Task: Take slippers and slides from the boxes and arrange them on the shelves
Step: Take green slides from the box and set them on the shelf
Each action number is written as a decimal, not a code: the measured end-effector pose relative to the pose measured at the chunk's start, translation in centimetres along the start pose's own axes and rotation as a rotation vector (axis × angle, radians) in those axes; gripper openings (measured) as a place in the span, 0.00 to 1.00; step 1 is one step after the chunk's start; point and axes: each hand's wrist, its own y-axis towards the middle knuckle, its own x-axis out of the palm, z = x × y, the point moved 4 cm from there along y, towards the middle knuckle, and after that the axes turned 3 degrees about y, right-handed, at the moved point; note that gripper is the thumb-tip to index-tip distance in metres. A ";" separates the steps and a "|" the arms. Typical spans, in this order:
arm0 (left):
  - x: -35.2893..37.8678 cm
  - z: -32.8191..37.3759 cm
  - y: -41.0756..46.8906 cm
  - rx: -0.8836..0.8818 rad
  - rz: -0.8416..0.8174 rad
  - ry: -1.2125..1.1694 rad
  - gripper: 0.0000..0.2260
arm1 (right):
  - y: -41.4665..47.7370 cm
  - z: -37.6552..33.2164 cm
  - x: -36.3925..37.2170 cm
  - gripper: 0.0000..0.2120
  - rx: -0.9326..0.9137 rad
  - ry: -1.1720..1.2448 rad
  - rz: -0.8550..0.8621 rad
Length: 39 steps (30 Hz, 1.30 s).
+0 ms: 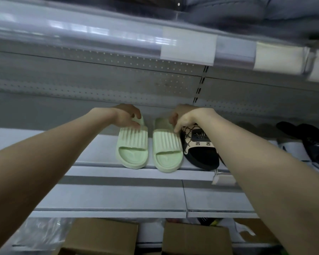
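Two pale green slides stand side by side on a grey shelf (92,153), heels toward me. My left hand (126,115) grips the toe end of the left green slide (133,146). The toe end of the right green slide (167,148) is held by my right hand (184,116), fingers curled over it. Both arms reach forward under the shelf above.
A black and beige patterned slide (199,150) sits right beside the green pair. Farther right lie black slippers (309,138) and a white one (293,150). An upper shelf edge with price-tag strip (188,45) hangs overhead. Cardboard boxes (103,236) and plastic wrap (39,232) lie below.
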 end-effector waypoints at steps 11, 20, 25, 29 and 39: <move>-5.5 10.4 -5.2 0.126 0.057 0.024 0.24 | -10.3 4.0 -4.1 0.21 0.010 0.000 0.163; -6.2 22.5 -9.5 0.209 0.094 0.047 0.25 | -20.6 12.7 -4.8 0.19 -0.001 0.040 0.282; -3.5 30.4 -11.1 0.196 0.098 0.024 0.25 | -25.6 19.5 -2.7 0.18 -0.005 0.036 0.287; 0.9 36.5 -11.6 0.175 0.097 -0.044 0.24 | -28.1 25.5 0.7 0.16 -0.021 0.082 0.206; 15.7 41.6 -10.0 0.062 -0.187 -0.135 0.29 | -25.4 32.7 14.1 0.21 -0.076 0.099 -0.053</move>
